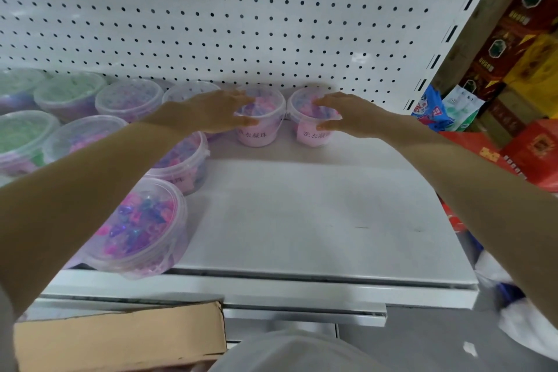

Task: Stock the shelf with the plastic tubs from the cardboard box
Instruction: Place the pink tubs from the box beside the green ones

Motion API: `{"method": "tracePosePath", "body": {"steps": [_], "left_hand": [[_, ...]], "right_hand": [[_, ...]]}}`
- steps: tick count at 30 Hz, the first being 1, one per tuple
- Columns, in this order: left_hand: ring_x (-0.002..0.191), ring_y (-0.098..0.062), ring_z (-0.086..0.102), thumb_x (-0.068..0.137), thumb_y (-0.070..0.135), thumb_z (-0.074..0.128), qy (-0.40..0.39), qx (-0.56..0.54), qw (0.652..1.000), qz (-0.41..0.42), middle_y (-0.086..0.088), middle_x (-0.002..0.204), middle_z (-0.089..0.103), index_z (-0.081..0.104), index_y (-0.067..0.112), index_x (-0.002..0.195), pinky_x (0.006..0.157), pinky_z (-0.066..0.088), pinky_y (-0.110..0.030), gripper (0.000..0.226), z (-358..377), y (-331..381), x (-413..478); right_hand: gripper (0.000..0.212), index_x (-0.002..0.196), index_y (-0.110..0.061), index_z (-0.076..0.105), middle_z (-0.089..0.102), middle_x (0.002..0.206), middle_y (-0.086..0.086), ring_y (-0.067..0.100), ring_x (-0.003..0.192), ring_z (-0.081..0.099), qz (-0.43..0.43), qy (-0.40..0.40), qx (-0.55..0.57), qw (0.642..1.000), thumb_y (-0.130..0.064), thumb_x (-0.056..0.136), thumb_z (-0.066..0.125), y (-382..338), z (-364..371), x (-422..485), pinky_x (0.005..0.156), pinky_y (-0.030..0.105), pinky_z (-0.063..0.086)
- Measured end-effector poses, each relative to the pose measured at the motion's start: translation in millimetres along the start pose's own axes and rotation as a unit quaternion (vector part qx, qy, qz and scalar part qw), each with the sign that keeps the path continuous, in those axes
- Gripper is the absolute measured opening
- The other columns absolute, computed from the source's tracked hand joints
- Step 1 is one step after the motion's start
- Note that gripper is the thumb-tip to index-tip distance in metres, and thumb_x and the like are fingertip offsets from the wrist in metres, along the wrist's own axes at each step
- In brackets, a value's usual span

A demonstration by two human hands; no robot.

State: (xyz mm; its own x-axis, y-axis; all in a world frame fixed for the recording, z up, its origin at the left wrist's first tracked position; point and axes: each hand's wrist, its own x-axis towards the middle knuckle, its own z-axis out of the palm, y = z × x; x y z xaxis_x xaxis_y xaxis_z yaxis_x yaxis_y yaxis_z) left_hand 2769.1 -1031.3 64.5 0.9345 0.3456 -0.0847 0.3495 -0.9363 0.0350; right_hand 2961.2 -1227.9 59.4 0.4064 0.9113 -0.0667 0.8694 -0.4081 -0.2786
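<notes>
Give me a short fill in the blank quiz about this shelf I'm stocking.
The left hand grips the left tub and the right hand the right tub, both at the ____ of the shelf.
Both tubs carry ____ labels.
The box at lower left is made of ____.
Missing: back; pink; cardboard.

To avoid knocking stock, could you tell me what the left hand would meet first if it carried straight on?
The left hand grips the left tub; pushed on, that tub would likely meet the right tub beside it.
</notes>
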Motion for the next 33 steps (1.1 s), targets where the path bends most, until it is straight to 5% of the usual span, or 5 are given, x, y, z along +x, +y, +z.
{"method": "tracePosePath", "body": {"steps": [7,15,17,26,33], "left_hand": [[0.139,-0.026,0.03,0.094,0.05,0.039,0.001,0.045,0.999,0.014,-0.001,0.157,0.018,0.019,0.022,0.148,0.109,0.029,-0.044,0.064,-4,9,-6],[0.137,-0.031,0.032,0.088,0.054,0.048,0.013,0.094,0.995,-0.003,-0.007,0.154,0.023,0.025,0.022,0.145,0.11,0.03,-0.05,0.07,-9,27,-51],[0.141,-0.027,0.025,0.088,0.056,0.045,0.023,0.103,0.994,-0.039,-0.005,0.156,0.018,0.022,0.022,0.147,0.115,0.023,-0.044,0.072,-12,34,-82],[0.124,-0.034,0.048,0.086,0.043,0.053,0.129,0.082,0.978,-0.14,-0.014,0.139,0.047,0.043,0.013,0.137,0.096,0.042,-0.046,0.059,-7,89,-269],[0.128,-0.032,0.044,0.089,0.047,0.051,0.014,0.113,0.961,-0.251,-0.012,0.145,0.04,0.033,0.018,0.143,0.102,0.04,-0.045,0.064,57,133,-426]], "right_hand": [[0.065,0.145,-0.029,0.025,0.017,0.157,0.003,0.024,0.143,0.019,-0.019,-0.036,-0.118,0.992,-0.044,0.089,0.054,-16,-12,-9,0.113,0.042,0.019],[0.075,0.147,-0.023,0.018,0.023,0.154,0.004,0.026,0.139,0.024,-0.126,-0.051,-0.224,0.965,-0.045,0.086,0.054,-68,-14,-40,0.11,0.041,0.024],[0.08,0.148,-0.022,0.013,0.018,0.156,0.003,0.025,0.141,0.022,-0.151,-0.043,-0.238,0.958,-0.048,0.086,0.054,-84,-14,-52,0.111,0.04,0.023],[0.081,0.146,-0.018,0.02,0.031,0.15,0.008,0.029,0.133,0.037,-0.299,0.018,-0.153,0.942,-0.047,0.082,0.061,-159,7,-148,0.102,0.044,0.039],[0.079,0.146,-0.017,0.022,0.03,0.148,0.011,0.031,0.133,0.033,-0.393,-0.036,-0.179,0.901,-0.047,0.083,0.059,-226,78,-234,0.104,0.042,0.033]]}}
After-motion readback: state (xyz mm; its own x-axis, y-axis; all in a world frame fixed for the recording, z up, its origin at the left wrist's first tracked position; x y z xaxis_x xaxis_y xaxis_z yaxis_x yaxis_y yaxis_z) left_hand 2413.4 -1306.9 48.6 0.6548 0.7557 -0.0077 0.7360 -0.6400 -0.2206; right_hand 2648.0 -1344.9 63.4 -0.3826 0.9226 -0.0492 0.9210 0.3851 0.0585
